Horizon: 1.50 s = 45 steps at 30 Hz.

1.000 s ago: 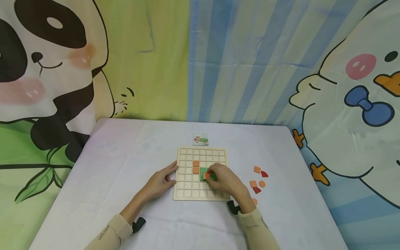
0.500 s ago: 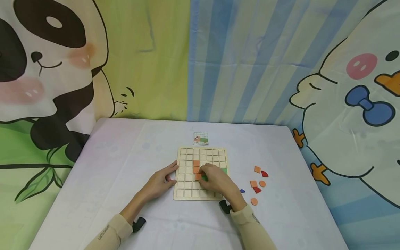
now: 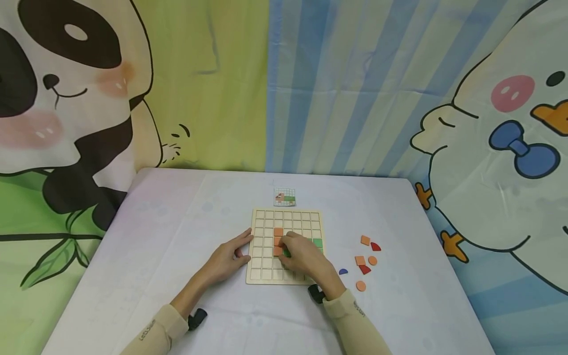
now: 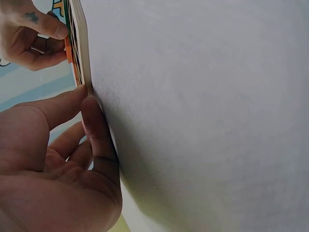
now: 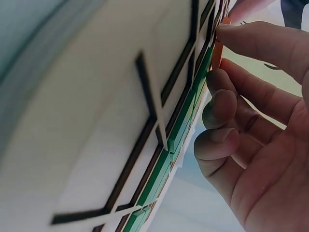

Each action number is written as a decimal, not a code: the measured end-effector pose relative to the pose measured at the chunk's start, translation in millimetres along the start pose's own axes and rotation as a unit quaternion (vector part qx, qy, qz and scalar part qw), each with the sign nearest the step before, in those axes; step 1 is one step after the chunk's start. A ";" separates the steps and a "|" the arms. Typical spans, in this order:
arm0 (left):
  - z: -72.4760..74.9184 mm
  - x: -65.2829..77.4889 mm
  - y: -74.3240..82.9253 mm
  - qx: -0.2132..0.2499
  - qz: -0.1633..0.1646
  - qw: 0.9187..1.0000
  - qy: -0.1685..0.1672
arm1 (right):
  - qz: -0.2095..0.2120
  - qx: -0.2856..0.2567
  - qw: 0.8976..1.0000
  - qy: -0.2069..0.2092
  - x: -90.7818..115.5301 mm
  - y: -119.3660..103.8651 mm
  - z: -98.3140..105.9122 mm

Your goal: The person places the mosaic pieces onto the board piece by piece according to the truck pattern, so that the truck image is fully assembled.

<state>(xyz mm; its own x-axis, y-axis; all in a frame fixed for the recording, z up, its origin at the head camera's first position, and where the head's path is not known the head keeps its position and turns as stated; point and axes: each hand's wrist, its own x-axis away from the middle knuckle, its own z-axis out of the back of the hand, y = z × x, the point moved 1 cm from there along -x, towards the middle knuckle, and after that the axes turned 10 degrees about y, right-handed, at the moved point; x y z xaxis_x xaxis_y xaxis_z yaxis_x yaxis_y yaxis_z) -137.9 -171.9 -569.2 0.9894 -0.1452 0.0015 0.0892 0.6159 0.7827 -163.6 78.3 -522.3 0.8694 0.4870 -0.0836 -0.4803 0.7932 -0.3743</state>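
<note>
The left hand [image 3: 227, 259] rests its fingertips against the left edge of a wooden grid board [image 3: 262, 276]. In the left wrist view its finger and thumb tips meet that edge, low by the tablecloth. The right hand [image 3: 306, 256] is over the board's middle. Its thumb and forefinger pinch an orange square tile [image 5: 218, 52], set just below two other orange square tiles [image 3: 278, 236] in the same column. Green tiles [image 3: 317, 243] show to the right of the hand, which hides much of that row. The right hand's other fingers curl loosely in the right wrist view.
Right of the board lie orange square tiles [image 3: 360, 261], orange discs [image 3: 361, 286], red quarter-circle pieces [image 3: 375, 247] and a blue half-circle [image 3: 343, 271]. A small picture card [image 3: 285, 197] lies behind the board. White cloth covers the table [image 3: 199, 207]; printed curtains hang behind.
The right hand has moved left across the board with the orange tile, bringing it in line under the other two. The blue half-circle and right-hand green tiles have come into sight. The left hand stays put.
</note>
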 end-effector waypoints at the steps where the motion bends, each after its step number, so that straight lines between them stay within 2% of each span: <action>1: -0.1 0.1 -0.1 0.001 0.000 1.000 0.000 | 0.000 0.001 1.000 0.000 0.0 -0.3 -0.3; 36: 1.7 1.1 3.0 0.001 0.000 1.000 -0.002 | 0.017 0.000 1.000 0.014 0.2 3.6 -3.8; 45: 1.6 1.6 3.5 -0.003 -0.004 1.000 0.000 | 0.000 -0.034 0.999 0.031 6.8 17.5 10.5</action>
<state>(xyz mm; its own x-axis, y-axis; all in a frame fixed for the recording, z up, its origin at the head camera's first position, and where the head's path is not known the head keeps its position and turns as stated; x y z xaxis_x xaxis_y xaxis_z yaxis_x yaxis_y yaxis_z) -136.2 -171.3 -565.4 0.9888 -0.1491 -0.0044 0.0969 0.6196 0.7789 -167.3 99.4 -519.7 0.8759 0.4616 -0.1403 -0.4732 0.7656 -0.4359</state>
